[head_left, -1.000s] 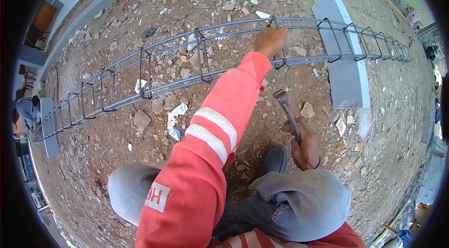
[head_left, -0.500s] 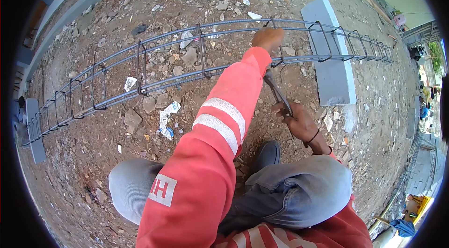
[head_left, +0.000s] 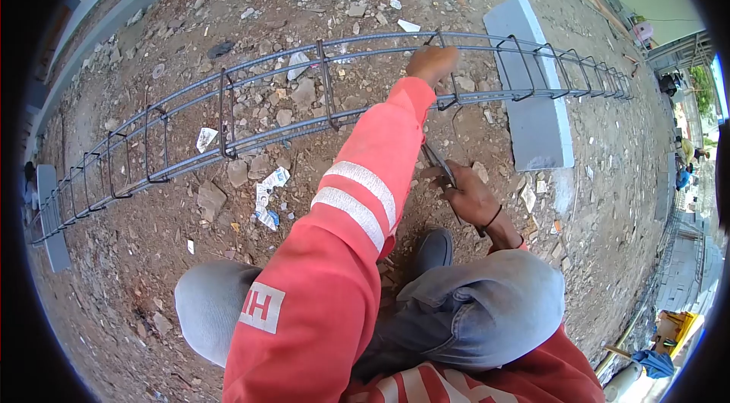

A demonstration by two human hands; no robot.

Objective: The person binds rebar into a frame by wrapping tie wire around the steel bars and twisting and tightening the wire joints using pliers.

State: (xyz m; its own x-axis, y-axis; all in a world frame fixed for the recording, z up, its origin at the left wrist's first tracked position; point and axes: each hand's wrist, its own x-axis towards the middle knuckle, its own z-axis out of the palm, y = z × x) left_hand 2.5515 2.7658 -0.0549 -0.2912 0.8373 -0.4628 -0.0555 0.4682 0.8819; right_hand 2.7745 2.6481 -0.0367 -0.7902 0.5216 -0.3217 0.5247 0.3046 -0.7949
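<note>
A long rebar cage (head_left: 365, 112) of ribbed bars with square stirrups stretches across the view. My left hand (head_left: 432, 65) is closed on it at the upper bars, beside a stirrup (head_left: 455, 87); the fingertips are hidden behind the hand. Lower and to the right, my right hand (head_left: 473, 196) grips the handles of dark metal pincers (head_left: 435, 156). Their jaw end points up toward the lower bars and is partly covered by my left sleeve (head_left: 365, 175).
A grey block (head_left: 540, 133) supports the cage at right, another grey block (head_left: 57, 251) at far left. Stones, rubble and a crumpled wrapper (head_left: 268, 198) litter the dirt ground. My shoe (head_left: 435, 249) is close below the pincers. A yellow object (head_left: 688, 331) stands at the right edge.
The pincers and my right hand have shifted slightly left, with the jaw end now more behind my left sleeve. My left hand keeps its place on the cage. The view has shifted slightly.
</note>
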